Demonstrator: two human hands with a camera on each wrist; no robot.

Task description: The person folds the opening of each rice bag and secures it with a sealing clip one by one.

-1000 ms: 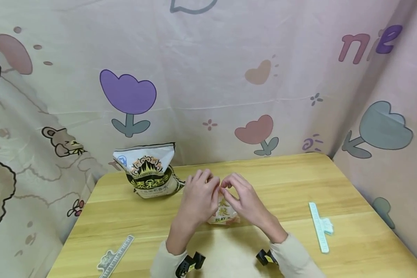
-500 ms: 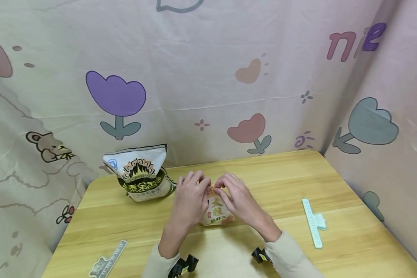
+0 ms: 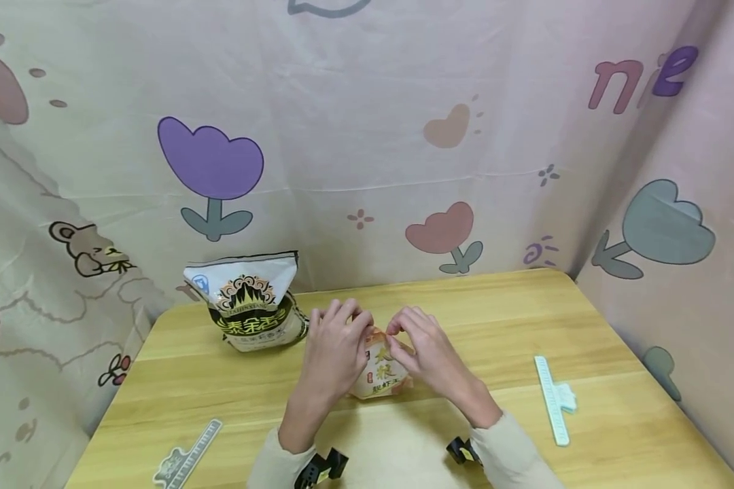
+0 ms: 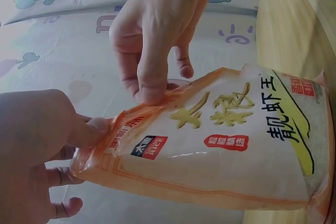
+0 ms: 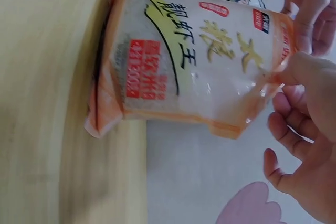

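A small orange and white rice bag [image 3: 379,372] stands on the table between the two hands. At the upper left of its top edge, my left hand [image 3: 336,346] pinches the orange film; in the left wrist view that hand [image 4: 37,150] has its thumb on the front. My right hand [image 3: 431,350] pinches the same edge further right, thumb against forefinger, as the right wrist view shows with the hand [image 5: 310,124] beside the bag [image 5: 194,61]. Its other fingers curl loosely off the film. The bag's back is hidden in the head view.
A larger white and black rice bag [image 3: 253,305] stands at the back left of the wooden table [image 3: 489,305]. One grey clip [image 3: 186,458] lies at the front left, a pale green clip [image 3: 553,401] at the right. A printed cloth [image 3: 342,136] hangs behind.
The head view has shifted slightly. My right hand has moved a little right along the bag's top edge, and more of the bag's front shows than at first.
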